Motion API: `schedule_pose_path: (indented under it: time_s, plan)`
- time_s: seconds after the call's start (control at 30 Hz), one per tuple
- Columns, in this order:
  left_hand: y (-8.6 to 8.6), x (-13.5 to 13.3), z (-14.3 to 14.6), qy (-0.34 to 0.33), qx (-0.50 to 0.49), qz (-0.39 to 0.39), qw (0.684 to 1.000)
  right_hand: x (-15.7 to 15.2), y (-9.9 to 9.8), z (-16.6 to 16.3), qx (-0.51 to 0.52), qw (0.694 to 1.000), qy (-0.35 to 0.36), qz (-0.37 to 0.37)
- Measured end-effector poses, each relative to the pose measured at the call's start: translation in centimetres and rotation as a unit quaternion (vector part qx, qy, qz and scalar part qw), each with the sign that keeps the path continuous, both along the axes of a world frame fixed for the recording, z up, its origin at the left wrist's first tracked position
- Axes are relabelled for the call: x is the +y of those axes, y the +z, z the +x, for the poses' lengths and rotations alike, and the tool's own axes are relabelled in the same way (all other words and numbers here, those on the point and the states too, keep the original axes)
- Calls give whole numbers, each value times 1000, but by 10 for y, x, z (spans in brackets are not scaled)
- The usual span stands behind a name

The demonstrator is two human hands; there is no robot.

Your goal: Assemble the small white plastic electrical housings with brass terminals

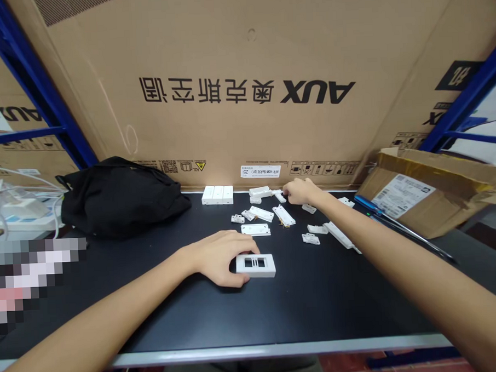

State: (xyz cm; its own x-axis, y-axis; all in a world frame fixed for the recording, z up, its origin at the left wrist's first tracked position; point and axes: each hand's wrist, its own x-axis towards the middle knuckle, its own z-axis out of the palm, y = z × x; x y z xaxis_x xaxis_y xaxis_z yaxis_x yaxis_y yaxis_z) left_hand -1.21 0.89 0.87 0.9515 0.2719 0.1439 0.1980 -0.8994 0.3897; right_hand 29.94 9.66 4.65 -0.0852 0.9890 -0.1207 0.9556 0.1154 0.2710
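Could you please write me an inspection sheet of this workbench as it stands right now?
Surface: black table with a pale front edge.
Job's things: white frame with slots, lying flat; small white parts scattered behind it; row of white blocks at the back.
Clutter: black bag at left; screwdriver and open cardboard box at right.
Grippers: left hand grips the white frame's end; right hand reaches among the far parts, grip unclear.
Cables: white cables at far left.
Surroundings: large carton behind the table; blue rack on both sides.
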Motion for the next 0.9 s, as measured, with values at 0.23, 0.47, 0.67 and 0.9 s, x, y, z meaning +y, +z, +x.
schedule_pose_path:
  time_s: [0.23, 0.47, 0.67, 0.9]
  plan:
    - [0, 0, 0, 1, 5, -1, 1000, 5, 3, 12, 32, 999, 11, 16]
    - [-2, 0, 0, 5, 0, -2, 1000, 6, -19, 3, 79, 996, 15, 29]
    - [-2, -1, 0, -1, -12, -12, 1000, -9, -5, -1, 189, 980, 19, 63]
    - [-5, 0, 4, 47, -123, -16, 991, -87, 11, -18, 501, 848, 153, -78]
